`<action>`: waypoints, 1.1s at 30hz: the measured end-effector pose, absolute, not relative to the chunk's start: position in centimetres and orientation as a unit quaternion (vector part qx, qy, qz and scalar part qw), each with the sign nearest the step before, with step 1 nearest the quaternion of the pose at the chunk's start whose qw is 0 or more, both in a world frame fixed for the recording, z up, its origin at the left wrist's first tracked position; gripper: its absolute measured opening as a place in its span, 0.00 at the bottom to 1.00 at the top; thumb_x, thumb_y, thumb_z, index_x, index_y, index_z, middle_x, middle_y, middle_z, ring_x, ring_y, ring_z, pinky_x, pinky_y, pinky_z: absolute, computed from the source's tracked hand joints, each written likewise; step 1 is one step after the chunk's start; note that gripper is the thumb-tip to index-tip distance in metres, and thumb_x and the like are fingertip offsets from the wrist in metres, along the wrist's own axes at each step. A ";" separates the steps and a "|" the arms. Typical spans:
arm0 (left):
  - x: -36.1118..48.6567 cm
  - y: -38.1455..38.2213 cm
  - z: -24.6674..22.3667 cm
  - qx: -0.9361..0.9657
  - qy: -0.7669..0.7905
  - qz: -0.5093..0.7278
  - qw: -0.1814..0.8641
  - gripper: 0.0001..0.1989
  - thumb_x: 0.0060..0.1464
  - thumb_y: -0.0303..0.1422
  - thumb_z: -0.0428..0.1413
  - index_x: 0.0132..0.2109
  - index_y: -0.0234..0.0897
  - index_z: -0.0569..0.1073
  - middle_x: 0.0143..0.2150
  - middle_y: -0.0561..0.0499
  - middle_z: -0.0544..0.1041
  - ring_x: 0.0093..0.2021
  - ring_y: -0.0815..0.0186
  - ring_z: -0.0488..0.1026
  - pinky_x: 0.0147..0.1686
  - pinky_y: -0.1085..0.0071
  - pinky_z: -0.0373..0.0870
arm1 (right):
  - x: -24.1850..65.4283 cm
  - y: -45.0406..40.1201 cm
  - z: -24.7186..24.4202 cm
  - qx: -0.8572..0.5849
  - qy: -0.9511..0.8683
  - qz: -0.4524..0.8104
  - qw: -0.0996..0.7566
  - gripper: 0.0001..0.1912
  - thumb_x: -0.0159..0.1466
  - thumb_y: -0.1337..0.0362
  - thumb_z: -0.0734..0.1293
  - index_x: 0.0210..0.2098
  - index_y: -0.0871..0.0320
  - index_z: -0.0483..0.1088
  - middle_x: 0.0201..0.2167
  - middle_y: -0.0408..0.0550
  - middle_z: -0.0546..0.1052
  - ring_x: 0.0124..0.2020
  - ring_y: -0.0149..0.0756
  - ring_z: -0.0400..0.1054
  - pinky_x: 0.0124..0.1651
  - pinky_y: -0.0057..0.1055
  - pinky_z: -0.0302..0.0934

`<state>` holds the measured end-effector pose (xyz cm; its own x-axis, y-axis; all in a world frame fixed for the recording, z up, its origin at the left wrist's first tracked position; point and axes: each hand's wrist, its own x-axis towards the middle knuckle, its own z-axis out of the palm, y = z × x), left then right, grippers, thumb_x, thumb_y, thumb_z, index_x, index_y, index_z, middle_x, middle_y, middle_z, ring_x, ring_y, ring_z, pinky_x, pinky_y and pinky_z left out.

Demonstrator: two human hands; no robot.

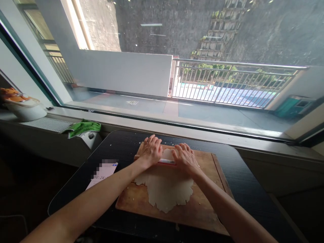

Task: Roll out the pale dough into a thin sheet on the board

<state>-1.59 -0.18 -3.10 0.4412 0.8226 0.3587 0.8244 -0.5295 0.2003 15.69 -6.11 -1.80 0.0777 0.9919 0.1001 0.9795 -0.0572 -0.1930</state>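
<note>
A thin, irregular sheet of pale dough (169,189) with ragged edges lies on a wooden cutting board (202,219). Across its far part runs a rolling pin (167,161), whose pale middle shows between my hands and whose left end sticks out past my wrist. My left hand (152,148) rests over the pin's left part, fingers curved forward over it. Over the right part lies my right hand (186,156), gripping it the same way. The palms cover much of the pin. Some dough shows beyond it, between the hands.
The board sits on a black table (243,179) with dough crumbs on it. A phone (101,173) showing a timer lies left of the board. By the window sill are a green cloth (84,127) and a white pot (26,108). A large window spans the far side.
</note>
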 end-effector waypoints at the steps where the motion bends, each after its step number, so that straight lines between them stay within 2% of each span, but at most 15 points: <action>1: -2.1 -1.4 -3.6 -0.856 -0.473 -0.209 0.001 0.17 0.65 0.33 0.47 0.55 0.36 0.74 0.58 0.42 0.74 0.67 0.50 0.60 0.67 0.52 0.55 | 15.5 -7.5 -2.2 -0.710 -0.696 0.023 0.103 0.22 0.72 0.54 0.54 0.56 0.53 0.71 0.62 0.53 0.69 0.68 0.46 0.53 0.66 0.44 0.49; 5: -2.6 -2.9 -4.0 -0.871 -0.448 -0.200 0.016 0.19 0.65 0.34 0.46 0.58 0.37 0.73 0.60 0.43 0.73 0.68 0.50 0.57 0.69 0.49 0.49 | 15.2 -8.6 -2.6 -0.692 -0.712 -0.019 0.118 0.21 0.72 0.56 0.54 0.55 0.54 0.72 0.62 0.53 0.71 0.69 0.47 0.52 0.68 0.44 0.44; 11: -0.5 2.4 -1.8 -0.837 -0.518 -0.177 0.010 0.18 0.64 0.35 0.48 0.55 0.33 0.74 0.58 0.38 0.75 0.67 0.51 0.60 0.66 0.52 0.54 | 15.9 -2.3 -0.8 -0.775 -0.621 0.032 0.118 0.25 0.72 0.53 0.52 0.60 0.57 0.68 0.63 0.55 0.68 0.68 0.46 0.53 0.65 0.44 0.49; 19: -3.0 -3.5 -4.7 -0.877 -0.452 -0.165 -0.012 0.21 0.66 0.38 0.46 0.61 0.42 0.72 0.64 0.45 0.72 0.69 0.49 0.59 0.68 0.48 0.49 | 15.7 -9.1 -2.7 -0.704 -0.704 -0.012 0.094 0.21 0.72 0.56 0.54 0.54 0.52 0.73 0.64 0.52 0.68 0.69 0.47 0.51 0.67 0.45 0.45; 23: -1.5 1.1 -3.1 -0.854 -0.498 -0.144 -0.034 0.21 0.65 0.39 0.46 0.61 0.39 0.71 0.65 0.42 0.70 0.69 0.50 0.58 0.67 0.45 0.51 | 16.2 -4.6 -1.6 -0.732 -0.673 -0.016 0.102 0.23 0.72 0.55 0.54 0.58 0.55 0.71 0.65 0.55 0.67 0.69 0.47 0.50 0.67 0.45 0.45; 27: -0.5 4.0 -2.0 -0.832 -0.535 -0.143 -0.026 0.21 0.67 0.37 0.44 0.60 0.35 0.71 0.63 0.39 0.72 0.69 0.50 0.58 0.66 0.47 0.54 | 16.5 -1.4 -0.6 -0.768 -0.633 0.014 0.096 0.25 0.73 0.53 0.52 0.60 0.58 0.68 0.64 0.56 0.66 0.67 0.46 0.53 0.65 0.44 0.48; 33: -2.4 -1.6 -4.2 -0.875 -0.455 -0.167 -0.002 0.20 0.66 0.39 0.46 0.59 0.39 0.73 0.63 0.44 0.71 0.69 0.48 0.58 0.68 0.47 0.50 | 16.2 -6.9 -2.2 -0.698 -0.711 0.006 0.086 0.20 0.73 0.54 0.54 0.51 0.50 0.73 0.57 0.50 0.73 0.66 0.44 0.54 0.64 0.41 0.49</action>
